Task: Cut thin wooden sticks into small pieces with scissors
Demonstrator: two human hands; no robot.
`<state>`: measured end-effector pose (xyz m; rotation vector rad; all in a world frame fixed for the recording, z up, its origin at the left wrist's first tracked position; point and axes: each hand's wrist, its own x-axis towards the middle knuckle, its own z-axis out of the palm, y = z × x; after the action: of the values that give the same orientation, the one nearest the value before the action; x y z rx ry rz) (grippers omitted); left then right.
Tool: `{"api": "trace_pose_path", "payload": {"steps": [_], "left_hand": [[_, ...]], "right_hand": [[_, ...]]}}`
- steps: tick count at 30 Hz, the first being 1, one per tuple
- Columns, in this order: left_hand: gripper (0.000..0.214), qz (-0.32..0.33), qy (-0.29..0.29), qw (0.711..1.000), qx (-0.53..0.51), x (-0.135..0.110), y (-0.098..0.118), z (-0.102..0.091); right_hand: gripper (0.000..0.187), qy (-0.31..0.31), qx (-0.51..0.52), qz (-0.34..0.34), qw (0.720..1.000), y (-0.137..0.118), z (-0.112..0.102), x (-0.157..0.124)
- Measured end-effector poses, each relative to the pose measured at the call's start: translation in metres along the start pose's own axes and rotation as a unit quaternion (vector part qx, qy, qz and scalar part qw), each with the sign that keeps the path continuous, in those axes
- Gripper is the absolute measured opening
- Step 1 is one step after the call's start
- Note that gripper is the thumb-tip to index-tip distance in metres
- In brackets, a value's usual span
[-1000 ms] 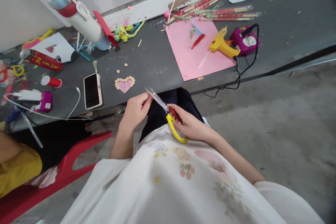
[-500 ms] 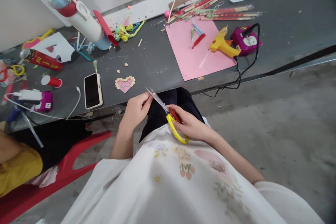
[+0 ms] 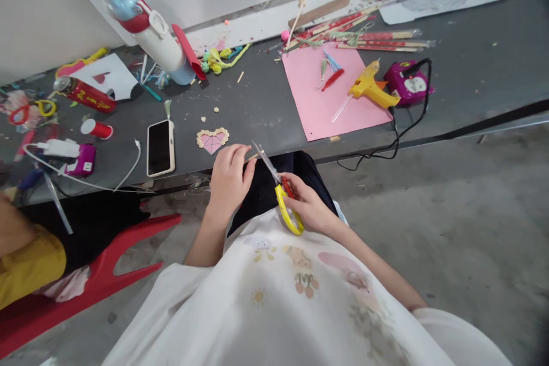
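My right hand [image 3: 306, 206] grips the yellow and red handles of a pair of scissors [image 3: 281, 191], whose blades point up and left towards the table edge. My left hand [image 3: 229, 180] is closed in a pinch on a thin, pale stick [image 3: 253, 156] that meets the scissor blades. Both hands hover over my lap, just in front of the dark table [image 3: 257, 108]. A small pink heart with a beaded border [image 3: 213, 139] lies on the table right above my left hand.
On the table lie a phone [image 3: 160, 147], a pink sheet [image 3: 330, 91], a yellow glue gun [image 3: 369, 87] with its purple unit [image 3: 407, 83] and cord, a white bottle [image 3: 150, 37], cans and many sticks. Another person sits at left on a red chair [image 3: 98, 274].
The view has shifted a little, so the table sits lower in the picture. My left hand has risen closer to the table edge and the stick end now shows at the blades.
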<state>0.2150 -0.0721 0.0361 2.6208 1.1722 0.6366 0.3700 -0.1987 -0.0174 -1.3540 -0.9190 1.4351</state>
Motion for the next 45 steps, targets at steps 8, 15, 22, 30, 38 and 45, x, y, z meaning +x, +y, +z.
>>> {"api": "trace_pose_path", "payload": {"steps": [8,15,22,30,38,45], "left_hand": [[0.039,-0.196,-0.155,0.898,-0.363,-0.037,0.015,0.030],[0.085,-0.212,-0.229,0.735,-0.601,-0.056,0.015,0.064],[0.108,-0.194,-0.259,0.681,-0.657,-0.061,0.014,0.066],[0.099,-0.248,-0.192,0.676,-0.667,-0.067,0.019,0.080],[0.088,-0.250,-0.163,0.674,-0.676,-0.067,0.021,0.079],[0.091,-0.268,-0.150,0.665,-0.680,-0.068,0.021,0.080]], "right_hand": [[0.049,0.047,0.129,-0.003,0.991,0.001,0.011,0.018],[0.053,0.048,0.132,-0.008,0.990,0.009,0.021,0.024],[0.055,0.032,0.134,-0.010,0.990,0.008,0.024,0.025],[0.051,0.025,0.167,0.001,0.986,0.006,0.027,0.026],[0.049,0.024,0.202,-0.001,0.979,0.008,0.029,0.026],[0.046,0.014,0.203,-0.004,0.979,0.011,0.029,0.027]]}}
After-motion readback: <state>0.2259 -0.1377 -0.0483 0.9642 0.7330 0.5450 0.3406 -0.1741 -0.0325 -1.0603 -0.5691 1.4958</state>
